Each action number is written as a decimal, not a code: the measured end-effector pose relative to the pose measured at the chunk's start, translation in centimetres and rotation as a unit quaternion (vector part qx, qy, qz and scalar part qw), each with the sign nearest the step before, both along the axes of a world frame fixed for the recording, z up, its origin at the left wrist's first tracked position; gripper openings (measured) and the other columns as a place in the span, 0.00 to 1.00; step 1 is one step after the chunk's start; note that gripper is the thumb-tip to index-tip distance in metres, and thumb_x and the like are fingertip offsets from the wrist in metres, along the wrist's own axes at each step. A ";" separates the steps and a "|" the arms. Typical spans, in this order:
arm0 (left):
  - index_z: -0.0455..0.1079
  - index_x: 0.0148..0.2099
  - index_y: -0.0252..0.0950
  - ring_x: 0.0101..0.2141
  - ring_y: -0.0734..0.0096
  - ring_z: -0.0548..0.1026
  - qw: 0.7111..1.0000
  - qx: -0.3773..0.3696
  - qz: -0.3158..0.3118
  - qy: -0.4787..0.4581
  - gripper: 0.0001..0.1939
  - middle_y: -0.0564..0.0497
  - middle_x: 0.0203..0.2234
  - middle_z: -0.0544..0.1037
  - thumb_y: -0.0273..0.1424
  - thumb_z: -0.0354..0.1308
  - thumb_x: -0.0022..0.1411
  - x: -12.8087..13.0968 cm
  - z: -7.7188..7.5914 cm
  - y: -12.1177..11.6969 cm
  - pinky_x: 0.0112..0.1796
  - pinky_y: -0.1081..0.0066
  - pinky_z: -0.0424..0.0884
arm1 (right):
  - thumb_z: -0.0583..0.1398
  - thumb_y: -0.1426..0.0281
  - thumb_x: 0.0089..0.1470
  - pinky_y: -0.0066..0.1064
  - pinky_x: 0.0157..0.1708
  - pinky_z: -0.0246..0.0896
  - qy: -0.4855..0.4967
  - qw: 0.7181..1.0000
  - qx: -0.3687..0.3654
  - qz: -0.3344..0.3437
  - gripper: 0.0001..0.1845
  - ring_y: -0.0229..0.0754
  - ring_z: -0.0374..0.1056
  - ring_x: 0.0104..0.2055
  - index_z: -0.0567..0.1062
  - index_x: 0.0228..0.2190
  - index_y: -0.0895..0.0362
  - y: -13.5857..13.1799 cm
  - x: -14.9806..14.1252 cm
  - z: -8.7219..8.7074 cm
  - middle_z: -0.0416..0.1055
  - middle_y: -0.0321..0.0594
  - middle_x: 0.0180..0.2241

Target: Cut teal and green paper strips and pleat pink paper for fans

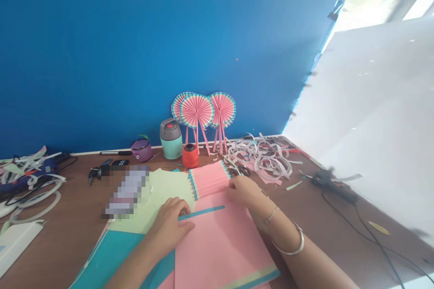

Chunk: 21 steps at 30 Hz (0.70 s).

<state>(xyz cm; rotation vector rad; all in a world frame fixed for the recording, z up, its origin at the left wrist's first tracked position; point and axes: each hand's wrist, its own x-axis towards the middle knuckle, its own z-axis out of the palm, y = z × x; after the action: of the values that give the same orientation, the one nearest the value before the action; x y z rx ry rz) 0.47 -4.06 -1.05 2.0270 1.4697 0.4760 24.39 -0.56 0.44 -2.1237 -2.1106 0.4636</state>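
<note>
A pink paper sheet (220,244) lies in front of me, with a yellow and blue band along its near edge. Across its upper part runs a thin blue strip (206,212). My left hand (169,223) rests by the strip's left end, thumb apart from the fingers. My right hand (247,193) is closed at the sheet's far right corner; its fingertips are partly hidden, so what they hold cannot be made out. Just beyond, a pleated pink paper (209,179) with blue-and-yellow edges lies flat. Scissors (242,170) with dark handles lie beyond my right hand.
Pale green paper (162,189) and teal paper (115,253) lie to the left, near a blurred-out phone (129,192). Pink round fans (196,110), a mint flask (171,140) and a red container (190,156) stand behind. Curled paper strips (271,158) and a power strip (334,187) lie right.
</note>
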 end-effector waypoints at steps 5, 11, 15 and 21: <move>0.63 0.29 0.39 0.36 0.65 0.70 0.998 -0.015 0.014 -0.058 0.02 0.52 0.29 0.72 0.29 0.51 0.50 -0.1 -0.4 0.2 0.38 0.68 0.65 | 0.52 0.76 0.49 0.26 0.30 0.49 0.013 0.990 0.142 -0.008 0.09 0.39 0.62 0.33 0.72 0.29 0.58 0.7 0.3 -1.1 0.69 0.41 0.31; 0.67 0.37 0.40 0.43 0.62 0.71 0.995 -0.008 0.051 -0.091 0.09 0.51 0.36 0.76 0.30 0.52 0.51 -0.2 -0.5 0.4 0.44 0.67 0.65 | 0.54 0.82 0.41 0.31 0.41 0.50 -0.032 0.989 0.125 0.074 0.21 0.45 0.59 0.43 0.73 0.39 0.59 1.2 0.8 -2.6 0.67 0.46 0.40; 0.67 0.37 0.40 0.43 0.62 0.72 0.994 -0.005 0.034 -0.101 0.09 0.51 0.37 0.77 0.30 0.51 0.51 -0.2 -0.5 0.3 0.44 0.67 0.66 | 0.54 0.81 0.42 0.32 0.40 0.50 -0.045 0.985 0.141 0.087 0.13 0.45 0.59 0.42 0.74 0.30 0.59 1.0 0.3 -2.4 0.66 0.46 0.38; 0.68 0.38 0.40 0.44 0.65 0.72 0.991 -0.014 -0.022 -0.134 0.10 0.51 0.38 0.77 0.29 0.52 0.52 -0.2 -0.8 0.0 0.47 0.69 0.65 | 0.53 0.81 0.44 0.28 0.35 0.52 0.059 0.965 0.149 0.209 0.09 0.39 0.60 0.35 0.70 0.25 0.59 0.2 -1.2 -1.6 0.65 0.40 0.31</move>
<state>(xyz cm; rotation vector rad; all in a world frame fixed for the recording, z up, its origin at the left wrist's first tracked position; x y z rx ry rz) 0.25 -4.06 -1.83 1.8839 1.2605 0.6766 23.23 -0.39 -1.18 -1.4569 -2.3803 0.2751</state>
